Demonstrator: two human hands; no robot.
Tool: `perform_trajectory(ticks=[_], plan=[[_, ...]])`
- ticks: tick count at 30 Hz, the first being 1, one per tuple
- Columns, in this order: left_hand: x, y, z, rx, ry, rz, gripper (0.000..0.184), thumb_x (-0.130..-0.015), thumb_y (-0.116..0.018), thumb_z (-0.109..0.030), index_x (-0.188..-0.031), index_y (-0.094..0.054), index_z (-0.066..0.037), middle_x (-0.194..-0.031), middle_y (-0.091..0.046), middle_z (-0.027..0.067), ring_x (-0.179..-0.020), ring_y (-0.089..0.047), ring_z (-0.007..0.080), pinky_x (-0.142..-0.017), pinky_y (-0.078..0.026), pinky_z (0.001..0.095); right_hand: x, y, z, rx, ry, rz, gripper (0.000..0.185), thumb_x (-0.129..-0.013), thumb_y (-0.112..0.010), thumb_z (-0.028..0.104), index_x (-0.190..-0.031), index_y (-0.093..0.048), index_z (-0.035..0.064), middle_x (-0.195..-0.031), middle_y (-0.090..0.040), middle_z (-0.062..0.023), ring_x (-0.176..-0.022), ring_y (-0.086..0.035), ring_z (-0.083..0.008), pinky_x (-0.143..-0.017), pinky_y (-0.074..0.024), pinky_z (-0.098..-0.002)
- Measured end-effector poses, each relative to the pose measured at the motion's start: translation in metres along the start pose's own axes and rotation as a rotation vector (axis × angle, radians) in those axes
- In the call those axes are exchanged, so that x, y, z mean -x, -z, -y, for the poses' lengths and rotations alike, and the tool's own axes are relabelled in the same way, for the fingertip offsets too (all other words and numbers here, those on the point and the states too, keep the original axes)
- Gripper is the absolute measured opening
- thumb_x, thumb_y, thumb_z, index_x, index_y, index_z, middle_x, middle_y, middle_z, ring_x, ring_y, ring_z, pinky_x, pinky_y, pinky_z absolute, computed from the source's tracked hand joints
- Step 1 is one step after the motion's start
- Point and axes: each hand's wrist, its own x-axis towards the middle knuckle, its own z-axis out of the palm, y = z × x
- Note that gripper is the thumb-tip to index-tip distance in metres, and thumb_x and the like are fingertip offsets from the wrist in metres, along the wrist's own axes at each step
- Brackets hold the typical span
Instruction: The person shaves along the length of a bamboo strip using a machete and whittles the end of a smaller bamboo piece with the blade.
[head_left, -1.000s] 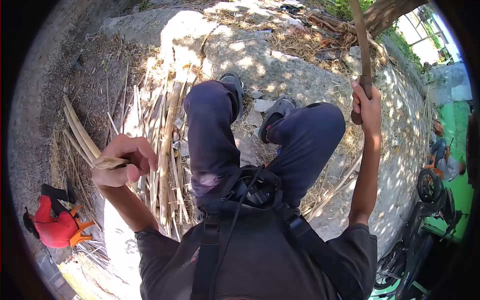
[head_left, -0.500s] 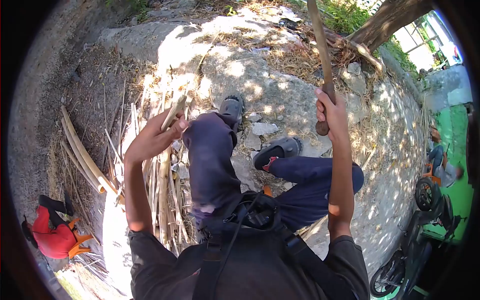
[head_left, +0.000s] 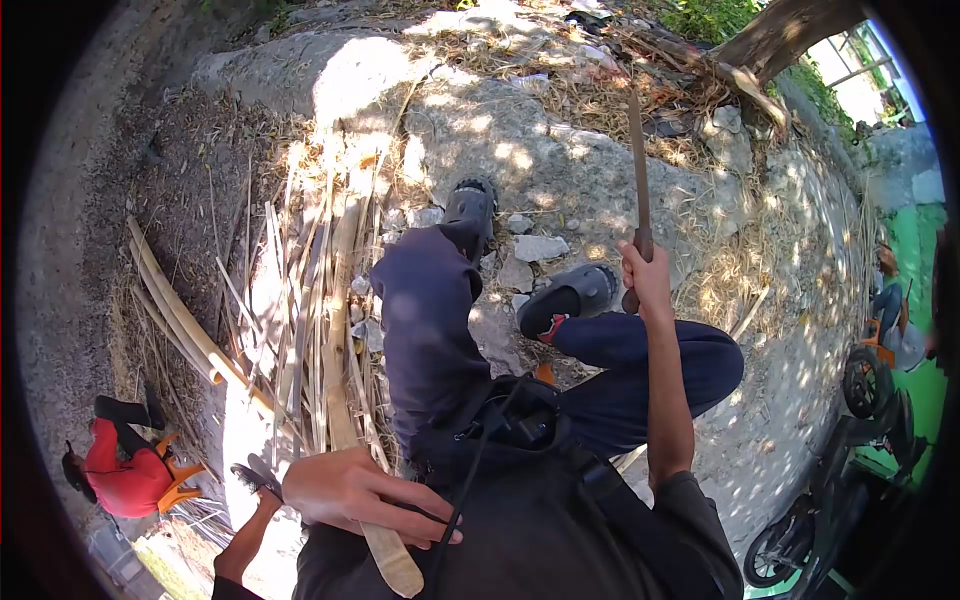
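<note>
My left hand (head_left: 365, 495) is closed around the lower part of a long, pale bamboo strip (head_left: 341, 400), close to my torso. The strip's rounded end sticks out below my fingers, and its far part reaches up past my knee. In my right hand (head_left: 648, 272) is a machete (head_left: 640, 170), gripped by its handle with the narrow blade pointing away and upward, over the rock. Between the hands are my bent legs in dark trousers (head_left: 430, 320) and grey clogs (head_left: 568, 297).
Many thin bamboo strips (head_left: 300, 340) lie left of my leg, with thicker curved pieces (head_left: 175, 300) beyond. A person in red (head_left: 125, 470) sits at lower left, near another person's foot (head_left: 262, 484). Motorbikes (head_left: 865, 385) and a seated person (head_left: 905, 335) are at right.
My left hand has moved down toward my torso, bringing the bamboo strip's end with it. My right hand has lowered slightly with the machete. Another person's foot has come into view at lower left.
</note>
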Motion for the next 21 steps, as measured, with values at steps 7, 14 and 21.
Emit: perform_trajectory(ticks=[7, 14, 21], plan=[[0.004, -0.002, -0.001, -0.026, 0.138, 0.304, 0.053, -0.081, -0.076, -0.006, -0.133, -0.066, -0.01, -0.138, -0.062, 0.0053, -0.094, -0.075, 0.0283, -0.071, -0.062, 0.0395, 0.021, 0.005, 0.012, 0.009, 0.004, 0.004, 0.021, -0.096, -0.073, 0.016, -0.086, -0.057, 0.006, -0.064, -0.049, 0.0045, -0.05, -0.044, -0.0051, -0.046, -0.0344, -0.0256], [0.016, -0.017, 0.013, 0.016, 0.122, 0.237, 0.053, -0.077, -0.076, -0.005, -0.13, -0.067, -0.011, -0.126, -0.065, 0.0034, -0.091, -0.074, 0.0291, -0.07, -0.058, 0.0393, 0.04, 0.006, 0.008, -0.008, 0.008, 0.025, 0.017, -0.097, -0.071, 0.016, -0.093, -0.058, 0.0062, -0.065, -0.049, 0.0044, -0.049, -0.043, -0.0045, -0.045, -0.0348, -0.0245], [0.041, -0.019, 0.006, -0.131, -0.076, -0.076, 0.032, -0.088, -0.076, -0.012, -0.118, -0.073, 0.0, -0.102, -0.072, 0.0107, -0.079, -0.076, 0.0271, -0.059, -0.06, 0.0347, 0.049, 0.007, 0.011, -0.051, 0.005, 0.018, 0.018, -0.096, -0.071, 0.016, -0.09, -0.058, 0.0062, -0.065, -0.05, 0.0037, -0.049, -0.044, -0.0054, -0.046, -0.036, -0.0255]])
